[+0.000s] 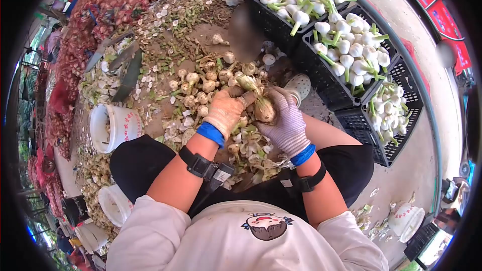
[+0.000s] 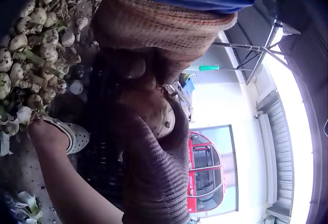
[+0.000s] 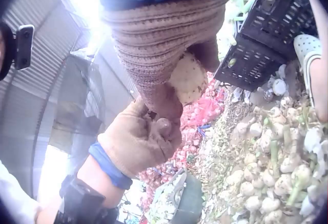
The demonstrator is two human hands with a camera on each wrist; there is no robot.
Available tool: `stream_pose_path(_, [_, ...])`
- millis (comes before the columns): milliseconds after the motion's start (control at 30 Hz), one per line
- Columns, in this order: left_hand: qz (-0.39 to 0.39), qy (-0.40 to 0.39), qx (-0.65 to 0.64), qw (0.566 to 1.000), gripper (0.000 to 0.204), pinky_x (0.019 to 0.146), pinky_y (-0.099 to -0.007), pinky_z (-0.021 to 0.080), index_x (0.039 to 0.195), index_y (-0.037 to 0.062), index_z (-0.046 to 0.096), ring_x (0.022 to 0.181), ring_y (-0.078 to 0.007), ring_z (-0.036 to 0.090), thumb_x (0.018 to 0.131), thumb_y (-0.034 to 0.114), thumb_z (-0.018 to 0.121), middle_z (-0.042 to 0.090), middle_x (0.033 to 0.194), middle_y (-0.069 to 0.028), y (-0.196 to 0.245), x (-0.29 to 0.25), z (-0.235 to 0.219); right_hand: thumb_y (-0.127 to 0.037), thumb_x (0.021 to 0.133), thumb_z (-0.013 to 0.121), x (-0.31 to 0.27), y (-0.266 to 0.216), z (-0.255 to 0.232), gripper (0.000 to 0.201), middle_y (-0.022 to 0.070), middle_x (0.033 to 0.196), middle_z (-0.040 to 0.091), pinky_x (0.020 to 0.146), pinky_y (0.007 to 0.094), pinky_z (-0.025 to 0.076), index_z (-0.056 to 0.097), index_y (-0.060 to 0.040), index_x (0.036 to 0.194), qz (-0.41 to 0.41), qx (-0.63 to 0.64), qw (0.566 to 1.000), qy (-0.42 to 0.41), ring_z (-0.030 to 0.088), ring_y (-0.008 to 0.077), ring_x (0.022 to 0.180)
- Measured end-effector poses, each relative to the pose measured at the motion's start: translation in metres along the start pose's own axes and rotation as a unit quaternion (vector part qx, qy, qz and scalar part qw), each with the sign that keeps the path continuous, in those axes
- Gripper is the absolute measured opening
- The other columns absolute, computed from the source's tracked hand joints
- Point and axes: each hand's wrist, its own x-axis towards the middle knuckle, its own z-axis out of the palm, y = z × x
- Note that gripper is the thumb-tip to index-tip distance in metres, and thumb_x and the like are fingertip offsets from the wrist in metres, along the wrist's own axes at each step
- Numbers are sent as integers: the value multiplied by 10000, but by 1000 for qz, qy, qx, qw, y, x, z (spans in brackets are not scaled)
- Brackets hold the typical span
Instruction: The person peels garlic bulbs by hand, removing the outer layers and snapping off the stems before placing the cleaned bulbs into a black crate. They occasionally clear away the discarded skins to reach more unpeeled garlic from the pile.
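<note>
Both gloved hands meet over a heap of unpeeled garlic (image 1: 208,85). The right hand (image 1: 285,123) curls round a brownish garlic bulb (image 1: 265,110), which also shows between the hands in the left wrist view (image 2: 160,115) and under the palm in the right wrist view (image 3: 188,79). The left hand (image 1: 227,109) pinches the stalk end (image 1: 247,82) of the bulb, its fingers close to the right hand's fingers. In the wrist views the fingertips are partly hidden by the gloves.
Black crates (image 1: 326,83) of white trimmed garlic stand at the right, beside a clog (image 1: 299,87). A white bucket (image 1: 125,127) is at the left; red net sacks (image 1: 75,60) lie behind it. Peeled skins (image 1: 251,158) and cut stalks cover the ground between the legs.
</note>
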Motion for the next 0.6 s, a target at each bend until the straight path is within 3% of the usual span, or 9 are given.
stream_pose_path(167, [0,4,6,1000,171,490,-233,452,926,-10,599,559,-103,565,836,133,623,630,737,-44,4,-8,3,-82,635,764,-4,9,-3,712,130,1199,478,950,326,415,402,-35,1246,53,186,981,-19,498,261,1105])
stream_pose_path(233, [-38,-43,-61,996,157,475,-223,431,918,-1,586,519,-111,538,845,136,609,623,722,-46,5,-9,-2,-54,689,713,-5,4,-14,670,111,1182,484,879,288,454,377,-53,1269,300,653,696,12,537,219,1028])
stream_pose_path(267, [-9,-66,-121,990,142,517,-225,428,919,21,575,576,-104,541,850,143,602,625,787,-50,-4,-9,0,-54,714,679,-4,22,-18,684,98,1154,487,784,280,484,335,-68,1305,254,807,523,-100,547,178,962])
stream_pose_path(300, [-3,-65,-121,991,142,517,-225,428,919,21,575,576,-104,541,850,143,602,625,787,-50,-10,-10,3,-54,714,679,-4,24,-17,684,98,1154,487,784,280,484,335,-68,1305,250,807,525,-104,547,178,962])
stream_pose_path(367, [285,-76,120,948,184,617,-235,445,969,22,578,701,-105,561,845,153,612,622,872,-47,-16,-14,11,-124,751,686,-6,17,-11,750,123,1197,466,836,306,462,241,-2,1343,185,539,821,-29,532,168,977])
stream_pose_path(400, [42,-71,-104,991,260,720,-247,449,1037,14,578,827,-121,568,827,158,632,620,947,-40,-13,-16,17,-121,766,677,-12,13,-9,726,114,1206,468,817,285,459,261,5,1347,153,470,869,8,518,153,982])
stream_pose_path(533, [6,-1,160,987,362,820,-262,454,1114,16,570,916,-128,578,764,37,662,631,1025,-56,2,-19,29,-471,883,504,-14,21,-22,522,37,818,593,407,180,357,451,-70,1212,373,476,797,-16,464,50,473])
stream_pose_path(567, [62,-63,95,992,369,839,-268,453,1124,31,570,916,-132,584,769,60,667,636,1023,-51,0,-23,31,-542,877,450,-8,39,-29,588,84,827,606,405,193,394,441,-64,1219,430,462,766,-120,523,90,494])
stream_pose_path(600, [56,-96,162,980,367,852,-264,447,1126,40,573,932,-135,581,771,66,665,633,1038,-53,0,-27,32,-563,873,434,-13,47,-26,624,140,913,588,582,216,442,428,-58,1240,353,413,838,-47,561,165,695])
